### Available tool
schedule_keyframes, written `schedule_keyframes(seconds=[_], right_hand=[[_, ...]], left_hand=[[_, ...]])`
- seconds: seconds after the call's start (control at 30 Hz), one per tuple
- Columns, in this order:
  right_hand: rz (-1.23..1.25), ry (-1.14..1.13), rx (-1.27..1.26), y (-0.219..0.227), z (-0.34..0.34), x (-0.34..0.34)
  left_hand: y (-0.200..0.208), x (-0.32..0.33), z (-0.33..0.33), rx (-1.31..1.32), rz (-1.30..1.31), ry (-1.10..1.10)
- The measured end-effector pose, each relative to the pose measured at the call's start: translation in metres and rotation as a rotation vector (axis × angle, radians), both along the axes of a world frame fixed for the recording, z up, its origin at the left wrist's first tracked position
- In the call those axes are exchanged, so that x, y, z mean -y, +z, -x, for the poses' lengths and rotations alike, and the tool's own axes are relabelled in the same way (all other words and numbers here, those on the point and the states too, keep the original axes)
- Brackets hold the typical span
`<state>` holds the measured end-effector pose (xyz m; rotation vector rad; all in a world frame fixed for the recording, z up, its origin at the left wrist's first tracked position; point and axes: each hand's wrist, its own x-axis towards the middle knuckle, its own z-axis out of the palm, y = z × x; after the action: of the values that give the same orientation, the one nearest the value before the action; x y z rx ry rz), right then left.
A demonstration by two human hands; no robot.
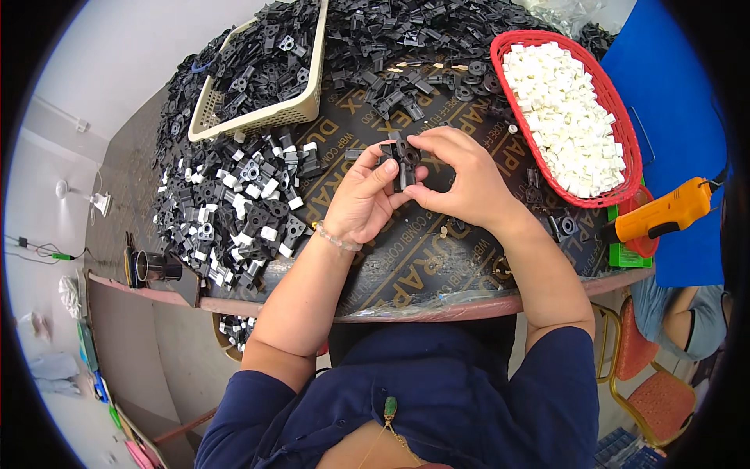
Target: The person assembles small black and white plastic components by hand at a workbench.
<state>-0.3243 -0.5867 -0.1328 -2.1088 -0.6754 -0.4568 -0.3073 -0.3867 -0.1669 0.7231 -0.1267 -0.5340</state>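
Observation:
A black plastic part (405, 159) with a round hole in its face is held between my two hands above the table. My left hand (359, 205), with a beaded bracelet at its wrist, is closed on the part from the left, thumb on top. My right hand (470, 181) pinches the same part from the right with thumb and fingers. Another black piece (355, 155) shows just beyond my left fingers; whether that hand touches it, I cannot tell.
Black parts with white blocks (234, 205) are heaped left, below a beige basket (314, 87) of black parts. More black parts (406, 39) cover the far side. At right are a red basket (539, 166) of white pieces, an orange corded tool (664, 209) and a seated person (680, 313).

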Motion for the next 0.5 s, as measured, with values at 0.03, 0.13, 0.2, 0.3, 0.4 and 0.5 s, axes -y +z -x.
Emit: schedule_keyframes(seconds=[0.03,0.13,0.2,0.3,0.4,0.5], right_hand=[[0.050,-0.001,0.094,0.000,0.000,0.000],[0.079,-0.006,0.143,0.001,0.001,-0.001],[0.100,-0.029,0.169,0.001,0.002,-0.002],[0.137,-0.078,0.223,0.004,0.003,-0.003],[0.192,-0.126,0.285,0.006,0.003,-0.003],[0.216,-0.116,0.287,0.007,0.002,-0.001]], left_hand=[[-0.001,-0.001,0.000,-0.018,0.027,-0.019],[-0.002,0.000,0.000,-0.021,0.031,-0.026],[-0.005,0.000,-0.001,0.023,0.022,-0.021],[-0.001,0.003,0.002,0.085,0.002,-0.024],[0.003,0.009,0.006,0.132,-0.028,-0.015],[0.007,0.011,0.010,0.179,-0.092,-0.003]])
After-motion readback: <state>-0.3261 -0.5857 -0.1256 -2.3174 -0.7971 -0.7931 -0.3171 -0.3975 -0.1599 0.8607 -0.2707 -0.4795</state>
